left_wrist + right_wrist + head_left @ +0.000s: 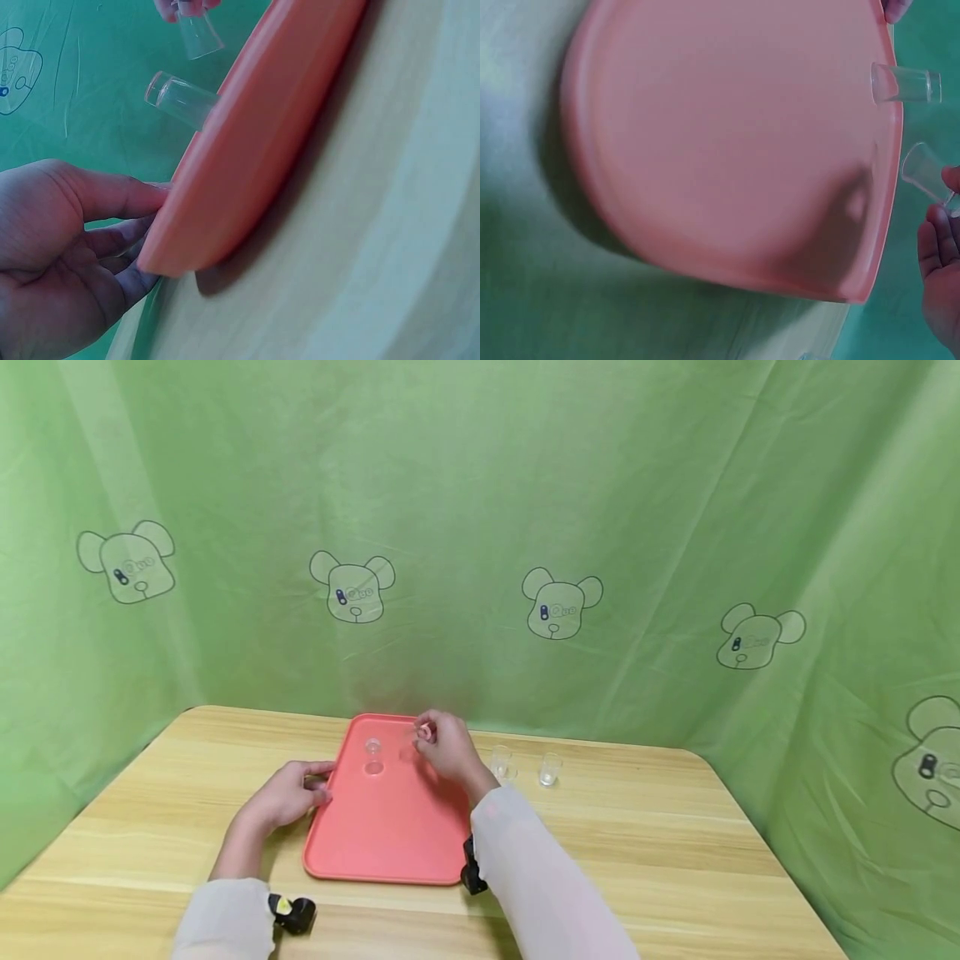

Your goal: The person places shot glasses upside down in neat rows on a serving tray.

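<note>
A red tray lies on the wooden table. My left hand holds the tray's left edge, thumb against the rim and fingers curled at the edge below it. Over the tray's far right part, my right hand pinches a small clear glass; in the right wrist view this held glass hangs just off the tray, gripped by the fingertips. A second clear glass stands on the tray's far part, left of the held one.
Two more small clear glasses stand on the table right of the tray. Green cloth with cartoon bear prints hangs behind the table and along both sides. Bare wood stretches to the right and front.
</note>
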A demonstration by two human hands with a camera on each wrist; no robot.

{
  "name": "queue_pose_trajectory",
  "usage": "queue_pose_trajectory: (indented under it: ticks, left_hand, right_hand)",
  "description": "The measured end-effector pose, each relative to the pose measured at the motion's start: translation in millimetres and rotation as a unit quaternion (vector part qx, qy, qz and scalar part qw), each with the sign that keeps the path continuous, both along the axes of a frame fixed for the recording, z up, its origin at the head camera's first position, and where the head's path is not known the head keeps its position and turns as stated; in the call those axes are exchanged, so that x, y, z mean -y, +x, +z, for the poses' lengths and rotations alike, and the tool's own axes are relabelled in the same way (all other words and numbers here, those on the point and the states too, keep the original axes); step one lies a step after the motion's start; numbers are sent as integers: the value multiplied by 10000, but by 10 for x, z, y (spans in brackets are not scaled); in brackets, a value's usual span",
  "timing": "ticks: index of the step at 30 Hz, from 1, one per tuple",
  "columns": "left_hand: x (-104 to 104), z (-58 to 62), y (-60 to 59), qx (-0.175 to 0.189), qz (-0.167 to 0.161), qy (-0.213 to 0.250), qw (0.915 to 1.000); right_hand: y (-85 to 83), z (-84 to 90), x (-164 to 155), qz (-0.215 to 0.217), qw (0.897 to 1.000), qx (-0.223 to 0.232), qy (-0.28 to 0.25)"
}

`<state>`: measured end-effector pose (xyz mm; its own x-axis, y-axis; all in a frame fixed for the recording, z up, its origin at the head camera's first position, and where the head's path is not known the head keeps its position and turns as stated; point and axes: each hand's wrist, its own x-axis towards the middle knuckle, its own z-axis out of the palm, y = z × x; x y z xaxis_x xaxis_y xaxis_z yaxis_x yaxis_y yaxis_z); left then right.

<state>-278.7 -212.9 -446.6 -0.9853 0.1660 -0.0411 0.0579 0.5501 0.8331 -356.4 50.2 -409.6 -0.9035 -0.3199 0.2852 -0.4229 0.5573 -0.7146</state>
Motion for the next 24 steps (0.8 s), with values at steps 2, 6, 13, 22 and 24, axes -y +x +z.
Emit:
queue_pose_trajectory:
  ticks: [2,6,13,22,24]
  left_hand:
    - [1,6,2,-19,-30,-1,10000]
    - [3,18,1,6,-12,17,10000]
    - [0,22,3,45,5,50,10000]
    - [3,1,-3,24,17,90,10000]
    - [5,-1,-5,12,3,85,10000]
  right_hand:
    - [4,-18,14,-20,9999,-117,24]
    - [12,-61,41,-95,9996,-265,92]
    - [14,-130,95,-75,9995,-262,167]
    - [45,-162,160,59,9999,100,-40]
    - [50,-164,172,104,9999,81,-14]
